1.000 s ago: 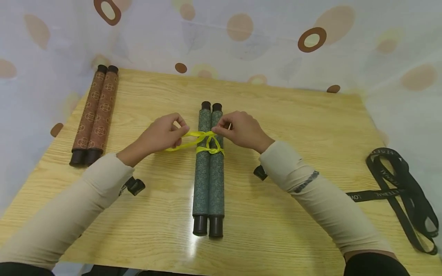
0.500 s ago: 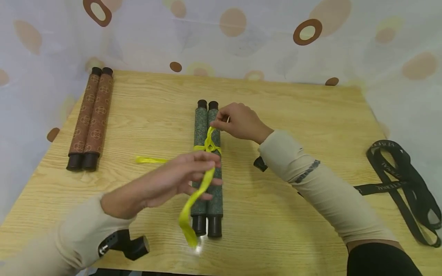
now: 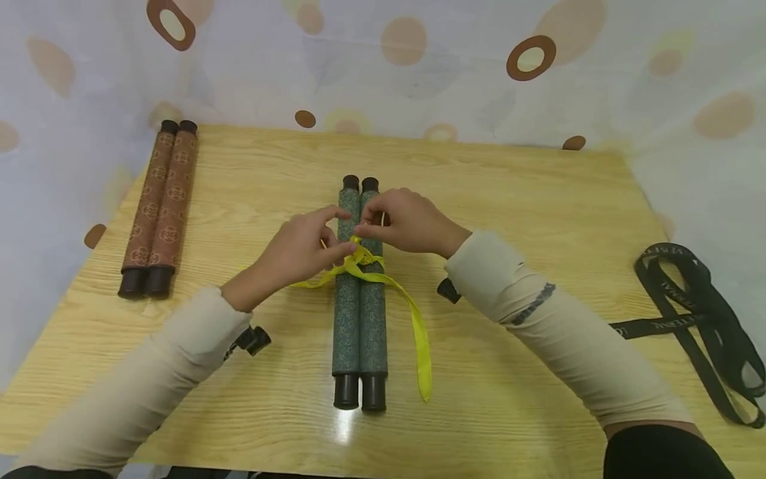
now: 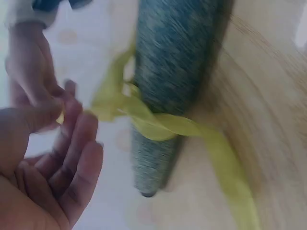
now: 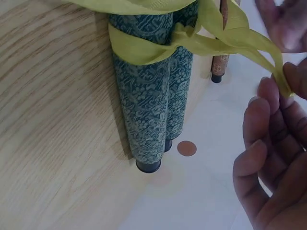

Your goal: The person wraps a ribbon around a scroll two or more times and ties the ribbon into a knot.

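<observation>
Two teal-patterned rolls with black end caps, like a scroll (image 3: 348, 326) rolled from both ends, lie side by side on the wooden table. Around their middle runs a yellow ribbon (image 3: 421, 339), knotted on top, one tail hanging right and another left. My right hand (image 3: 413, 219) pinches a folded loop of the ribbon above the knot; the pinch shows clearly in the right wrist view, on the ribbon (image 5: 230, 40). Close beside it is my left hand (image 3: 293, 249), thumb and index finger apart, thumb tip near the loop. Blur in the left wrist view hides whether that thumb touches it.
A pair of brown patterned rolls (image 3: 167, 213) with black caps lies at the table's left side. On the right is a folded black lettered strap (image 3: 694, 319). A white spotted curtain (image 3: 467, 73) stands behind the table (image 3: 509, 399).
My left hand has brought a ribbon tail forward and across the rolls to the right, let it go, and returned to the knot. My right hand keeps pinching the ribbon, now slightly lower.
</observation>
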`<action>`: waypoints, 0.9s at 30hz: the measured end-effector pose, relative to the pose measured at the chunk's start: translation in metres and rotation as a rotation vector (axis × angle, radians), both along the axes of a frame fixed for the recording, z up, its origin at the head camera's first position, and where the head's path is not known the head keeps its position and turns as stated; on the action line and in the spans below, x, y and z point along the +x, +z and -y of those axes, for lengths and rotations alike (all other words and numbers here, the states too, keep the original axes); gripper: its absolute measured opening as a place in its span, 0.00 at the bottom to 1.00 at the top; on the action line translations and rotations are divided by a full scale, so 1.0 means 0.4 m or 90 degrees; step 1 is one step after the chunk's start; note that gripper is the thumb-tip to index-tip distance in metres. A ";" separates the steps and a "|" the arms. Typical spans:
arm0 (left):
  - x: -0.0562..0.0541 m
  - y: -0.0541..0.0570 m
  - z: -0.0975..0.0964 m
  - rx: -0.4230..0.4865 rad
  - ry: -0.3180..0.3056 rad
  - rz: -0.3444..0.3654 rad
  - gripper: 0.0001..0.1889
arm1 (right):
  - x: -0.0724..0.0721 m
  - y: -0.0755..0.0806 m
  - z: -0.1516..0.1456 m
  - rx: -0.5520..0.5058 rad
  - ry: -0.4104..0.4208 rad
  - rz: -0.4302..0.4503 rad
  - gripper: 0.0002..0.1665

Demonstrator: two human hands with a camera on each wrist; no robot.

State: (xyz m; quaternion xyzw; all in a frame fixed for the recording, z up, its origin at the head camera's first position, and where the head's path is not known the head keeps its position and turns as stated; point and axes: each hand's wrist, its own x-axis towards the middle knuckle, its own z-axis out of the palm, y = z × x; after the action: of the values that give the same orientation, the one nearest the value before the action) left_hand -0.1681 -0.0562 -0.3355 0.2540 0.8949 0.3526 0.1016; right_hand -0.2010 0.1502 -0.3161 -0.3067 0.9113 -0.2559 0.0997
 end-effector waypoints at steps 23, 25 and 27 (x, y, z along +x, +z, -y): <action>-0.054 -0.089 0.044 0.225 0.044 0.207 0.10 | -0.068 -0.144 -0.013 -0.011 -0.020 0.024 0.11; -0.053 -0.090 0.046 0.228 0.048 0.207 0.11 | -0.072 -0.149 -0.017 -0.068 0.000 0.061 0.11; -0.054 -0.092 0.047 0.230 0.055 0.207 0.11 | -0.075 -0.151 -0.019 -0.122 0.023 0.100 0.09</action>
State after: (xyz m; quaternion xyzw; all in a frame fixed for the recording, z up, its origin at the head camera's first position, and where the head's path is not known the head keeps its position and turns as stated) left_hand -0.1895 -0.0751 -0.3724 0.1694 0.7992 0.5472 0.1819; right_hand -0.2309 0.1579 -0.3765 -0.3102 0.8665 -0.3630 0.1454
